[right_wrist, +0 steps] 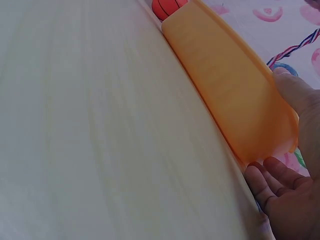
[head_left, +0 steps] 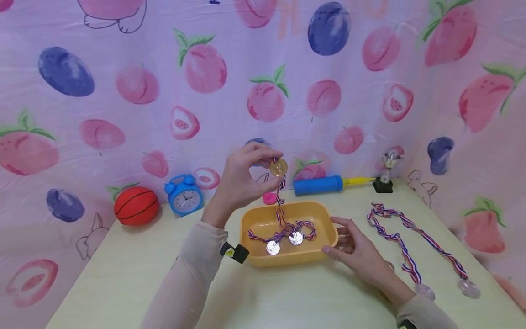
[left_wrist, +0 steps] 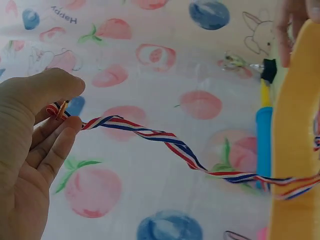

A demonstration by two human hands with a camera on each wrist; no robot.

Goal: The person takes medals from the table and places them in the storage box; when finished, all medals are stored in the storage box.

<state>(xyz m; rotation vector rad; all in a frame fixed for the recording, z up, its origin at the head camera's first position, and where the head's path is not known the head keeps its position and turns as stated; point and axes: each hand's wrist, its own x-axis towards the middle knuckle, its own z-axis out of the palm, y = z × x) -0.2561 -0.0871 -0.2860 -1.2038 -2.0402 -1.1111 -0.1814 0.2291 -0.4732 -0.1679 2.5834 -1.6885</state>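
My left hand (head_left: pixel 246 176) is raised above a yellow plastic tray (head_left: pixel 283 261) and pinches a gold medal (head_left: pixel 279 167) between thumb and fingers. From the medal its red, white and blue ribbon (left_wrist: pixel 172 142) hangs twisted down into the tray. Inside lie two silver medals (head_left: pixel 273 247) among tangled striped ribbons. At the tray's right end, my right hand (head_left: pixel 355 251) grips the near corner. Its thumb (right_wrist: pixel 290 82) lies at the rim, and the other fingers (right_wrist: pixel 260 185) are against the end wall.
Two more medals (head_left: pixel 468 288) with long ribbons lie on the right of the table; something round is partly hidden under my right forearm. Along the back stand a red ball (head_left: pixel 137 206), a blue alarm clock (head_left: pixel 184 195), a blue and yellow hand pump (head_left: pixel 318 185) and a small trophy (head_left: pixel 387 171).
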